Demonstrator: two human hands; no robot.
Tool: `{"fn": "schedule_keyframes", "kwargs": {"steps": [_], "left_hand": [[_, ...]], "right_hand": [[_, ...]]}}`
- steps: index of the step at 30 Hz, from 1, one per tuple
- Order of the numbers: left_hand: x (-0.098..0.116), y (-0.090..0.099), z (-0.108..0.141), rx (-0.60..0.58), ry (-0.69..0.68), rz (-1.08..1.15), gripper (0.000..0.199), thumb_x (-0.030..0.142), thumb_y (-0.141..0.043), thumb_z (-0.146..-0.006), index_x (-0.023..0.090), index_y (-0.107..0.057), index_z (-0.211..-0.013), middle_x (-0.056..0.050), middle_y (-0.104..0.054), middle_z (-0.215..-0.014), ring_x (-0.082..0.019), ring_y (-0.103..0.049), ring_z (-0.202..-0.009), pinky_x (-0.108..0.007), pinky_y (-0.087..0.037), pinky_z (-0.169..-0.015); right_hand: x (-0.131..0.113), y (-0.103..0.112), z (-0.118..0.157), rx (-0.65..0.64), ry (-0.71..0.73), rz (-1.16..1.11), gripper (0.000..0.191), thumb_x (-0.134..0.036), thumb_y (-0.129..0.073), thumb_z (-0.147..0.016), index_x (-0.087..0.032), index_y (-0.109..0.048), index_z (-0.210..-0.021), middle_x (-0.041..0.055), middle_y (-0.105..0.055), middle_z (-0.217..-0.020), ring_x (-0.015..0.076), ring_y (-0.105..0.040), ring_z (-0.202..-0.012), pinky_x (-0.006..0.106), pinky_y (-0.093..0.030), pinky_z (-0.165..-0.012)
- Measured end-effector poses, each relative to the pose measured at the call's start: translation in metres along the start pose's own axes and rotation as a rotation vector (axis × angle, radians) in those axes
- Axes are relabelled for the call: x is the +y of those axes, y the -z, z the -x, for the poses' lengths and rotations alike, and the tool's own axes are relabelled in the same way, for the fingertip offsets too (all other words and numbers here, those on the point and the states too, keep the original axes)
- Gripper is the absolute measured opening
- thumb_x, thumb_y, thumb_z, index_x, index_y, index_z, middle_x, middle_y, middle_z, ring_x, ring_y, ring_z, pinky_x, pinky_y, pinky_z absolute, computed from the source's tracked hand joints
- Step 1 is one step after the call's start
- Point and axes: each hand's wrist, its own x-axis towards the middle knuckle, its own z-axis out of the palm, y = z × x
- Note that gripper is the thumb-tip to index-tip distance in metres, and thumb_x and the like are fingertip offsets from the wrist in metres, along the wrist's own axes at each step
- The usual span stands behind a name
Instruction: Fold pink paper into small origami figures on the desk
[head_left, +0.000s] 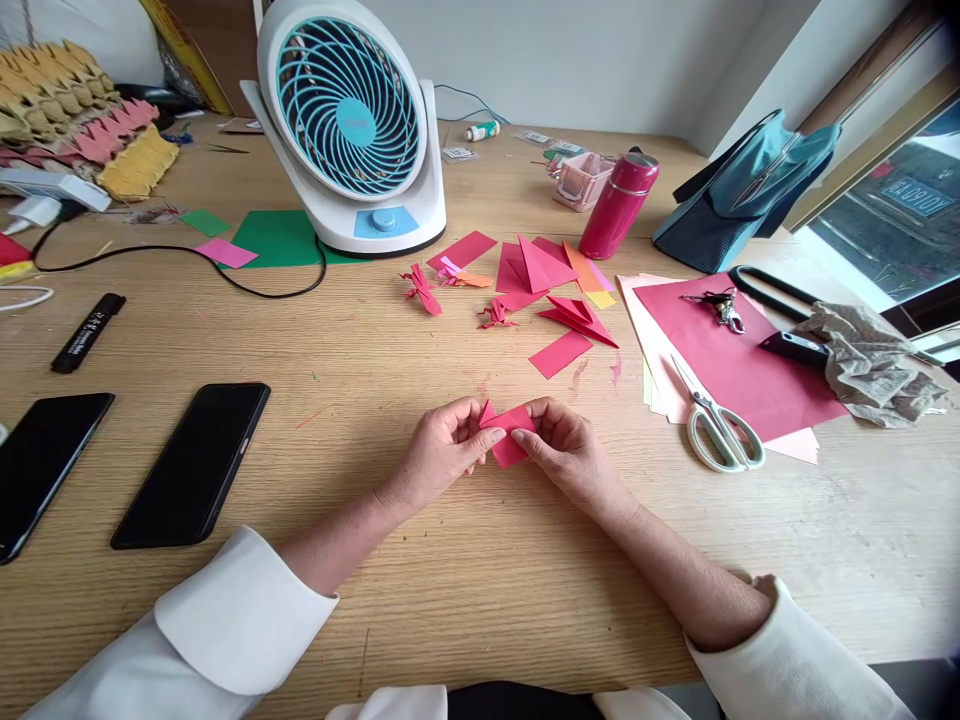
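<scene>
A small red paper (pixel 511 452) with a folded, pointed corner is held above the near middle of the table. My left hand (pixel 448 445) pinches its left side, thumb on top. On the opposite side my right hand (pixel 568 448) grips it between thumb and fingers. The fingertips behind the paper are partly hidden. Beyond my hands lie a red paper rectangle (pixel 561 355), a folded red paper piece (pixel 581 320) and small folded red paper figures (pixel 496 314).
A white fan (pixel 431 200) stands at the back, near a pink bottle (pixel 619 205). Scissors (pixel 721 430) lie on stacked paper (pixel 780 390) at right, with a blue bag (pixel 750 190) behind. Two phones (pixel 191 465) and a black marker (pixel 88 333) occupy the left. A cable (pixel 172 250) crosses the table.
</scene>
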Motion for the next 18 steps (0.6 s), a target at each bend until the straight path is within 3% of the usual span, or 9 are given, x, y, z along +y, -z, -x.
{"fn": "schedule_keyframes", "kwargs": {"steps": [6, 11, 15, 18], "left_hand": [[0.004, 0.001, 0.001, -0.078, 0.077, -0.107, 0.024, 0.033, -0.071, -0.075, 0.017, -0.053, -0.073, 0.005, -0.057, -0.057, -0.007, -0.048, -0.047, -0.017, -0.037, -0.041], [0.004, 0.003, 0.0, -0.077, 0.075, 0.044, 0.028, 0.036, -0.073, -0.076, 0.017, -0.053, -0.076, 0.007, -0.052, -0.059, -0.005, -0.045, -0.047, -0.017, -0.037, -0.042], [0.007, 0.006, -0.002, -0.058, 0.091, 0.171, 0.031, 0.037, -0.077, -0.076, 0.016, -0.056, -0.085, 0.004, -0.056, -0.07, -0.004, -0.043, -0.049, -0.017, -0.037, -0.043], [0.008, 0.009, -0.003, -0.091, 0.116, 0.195, 0.032, 0.036, -0.077, -0.076, 0.015, -0.058, -0.09, 0.002, -0.059, -0.079, -0.004, -0.044, -0.051, -0.017, -0.038, -0.043]], "right_hand": [[-0.002, -0.002, 0.0, -0.024, 0.011, -0.03, 0.036, -0.045, -0.075, -0.083, -0.021, -0.054, -0.101, 0.0002, -0.063, -0.081, 0.0135, -0.06, -0.069, 0.027, -0.049, -0.063], [-0.01, 0.0, 0.003, -0.035, 0.104, 0.007, 0.032, -0.043, -0.063, -0.093, -0.024, -0.05, -0.116, -0.0023, -0.06, -0.076, 0.0128, -0.058, -0.065, 0.026, -0.048, -0.061], [-0.018, 0.009, 0.005, -0.114, 0.268, 0.261, 0.017, -0.034, -0.053, -0.1, -0.023, -0.059, -0.112, 0.0047, -0.064, -0.094, 0.0153, -0.062, -0.078, 0.031, -0.052, -0.072], [-0.021, 0.015, 0.005, -0.189, 0.411, 0.479, 0.018, -0.02, -0.051, -0.098, -0.023, -0.06, -0.114, 0.0063, -0.064, -0.098, 0.0169, -0.062, -0.084, 0.033, -0.052, -0.077]]}}
